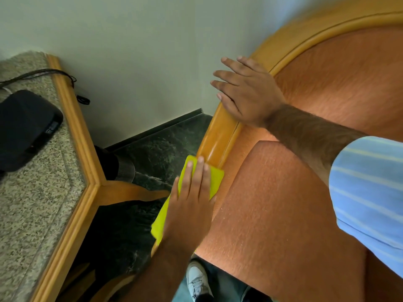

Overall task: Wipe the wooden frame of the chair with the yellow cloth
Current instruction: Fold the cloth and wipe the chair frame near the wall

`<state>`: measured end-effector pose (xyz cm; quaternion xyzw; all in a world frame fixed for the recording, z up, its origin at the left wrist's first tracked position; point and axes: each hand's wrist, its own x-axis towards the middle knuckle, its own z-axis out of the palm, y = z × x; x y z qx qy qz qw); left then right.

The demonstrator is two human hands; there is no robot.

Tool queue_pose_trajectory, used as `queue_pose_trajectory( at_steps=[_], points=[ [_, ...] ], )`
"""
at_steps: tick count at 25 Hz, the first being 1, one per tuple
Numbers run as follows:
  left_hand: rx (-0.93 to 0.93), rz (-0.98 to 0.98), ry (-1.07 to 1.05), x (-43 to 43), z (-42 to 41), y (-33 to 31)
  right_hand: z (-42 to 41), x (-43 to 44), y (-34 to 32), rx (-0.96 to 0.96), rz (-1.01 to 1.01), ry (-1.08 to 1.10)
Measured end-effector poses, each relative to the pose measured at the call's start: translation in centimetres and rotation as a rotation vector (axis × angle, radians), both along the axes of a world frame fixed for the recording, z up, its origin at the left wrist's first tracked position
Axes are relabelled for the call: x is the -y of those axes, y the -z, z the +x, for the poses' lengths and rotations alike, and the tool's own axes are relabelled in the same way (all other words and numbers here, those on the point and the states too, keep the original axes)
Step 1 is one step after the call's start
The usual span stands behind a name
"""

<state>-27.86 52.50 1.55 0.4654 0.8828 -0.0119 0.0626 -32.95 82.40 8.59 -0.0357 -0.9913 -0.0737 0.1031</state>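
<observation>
Head view looks down on the yellow cloth [216, 178], which lies folded over the wooden frame [214, 140] of the chair, at the curved left edge where the frame runs beside the orange seat cushion [272, 203]. One hand, the left hand [189, 205], presses flat on the cloth with fingers stretched out and together, pinning it to the wood rather than gripping it; a tail of cloth hangs below the palm. Higher up the same rail, the right hand [246, 92] rests on the frame with fingers spread and loose, holding nothing. Its forearm crosses the orange backrest [349, 83], ending in a blue striped sleeve [370, 188]. Beside the chair stands a granite-topped table [32, 192] with wooden trim, carrying a black device [24, 127]. Dark green marble floor [161, 147] meets a pale wall [130, 51] behind. A white shoe [197, 280] shows below.
</observation>
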Motion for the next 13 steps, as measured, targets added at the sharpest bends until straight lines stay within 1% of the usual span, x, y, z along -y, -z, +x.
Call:
queue_pose_trajectory(
  at_steps=[2,5,6,7,8,9,10,11,12,13],
  points=[
    [0.012,-0.085,-0.019,3.0,1.5,0.2,0.4,-0.1,0.2,0.009,-0.003,-0.003],
    [0.056,-0.15,0.0,3.4,2.0,-0.7,0.3,0.4,-0.6,0.033,-0.046,0.042],
    [0.08,-0.105,0.011,3.3,1.7,-1.1,0.7,1.2,-0.7,0.031,-0.065,0.099],
    [0.134,0.009,-0.022,3.2,1.2,-1.5,1.4,2.2,-0.8,-0.002,-0.111,0.169],
    [0.231,0.156,-0.109,3.0,0.4,-2.2,2.8,4.1,-0.1,-0.082,-0.226,0.258],
    [0.377,0.289,-0.24,2.7,-0.8,-3.1,4.7,6.4,-0.3,-0.194,-0.423,0.353],
    [0.547,0.365,-0.391,2.3,-2.2,-4.0,7.1,9.5,-0.1,-0.288,-0.688,0.488],
    [0.716,0.375,-0.511,1.6,-3.6,-4.7,9.4,12.9,0.2,-0.363,-1.042,0.637],
    [0.834,0.306,-0.597,1.0,-4.9,-5.4,11.4,16.8,0.7,-0.375,-1.405,0.786],
    [0.862,0.188,-0.616,0.4,-6.0,-5.6,13.0,20.9,0.9,-0.33,-1.713,0.889]
  ],
)
